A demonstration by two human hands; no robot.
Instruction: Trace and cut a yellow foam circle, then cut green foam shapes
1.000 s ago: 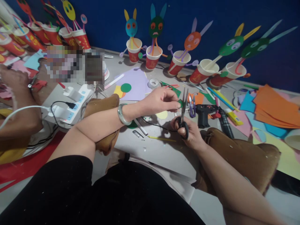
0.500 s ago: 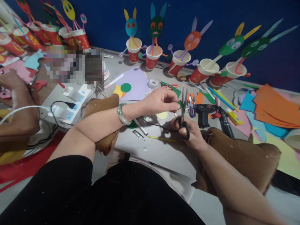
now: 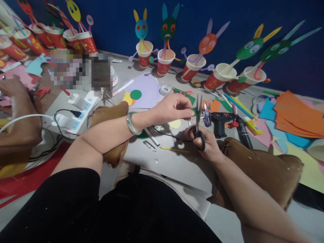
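My right hand (image 3: 206,140) grips black-handled scissors (image 3: 198,118), thumb and fingers at the loops. The blades point up and are slightly parted. My left hand (image 3: 177,107), with a bangle on the wrist, is closed in a pinch just left of the blades. At its fingertips shows a small piece of green paper (image 3: 194,112), partly hidden by fingers and blades. Below the hands are a yellow strip (image 3: 174,149) and a nail clipper (image 3: 149,144). Purple-handled thread snips (image 3: 208,114) and a black glue gun (image 3: 219,123) lie right of the scissors.
Red paper cups (image 3: 165,62) with paper-faced figures line the back. Orange paper sheets (image 3: 298,116) are at the right; a power strip (image 3: 83,111) with cables is at the left. Brown cushions (image 3: 263,168) flank my forearms. A co-worker's arm (image 3: 22,114) is at far left.
My hands and the scissors stay almost in place; the blades look very slightly closer together. The co-worker's hand at far left has shifted a little.
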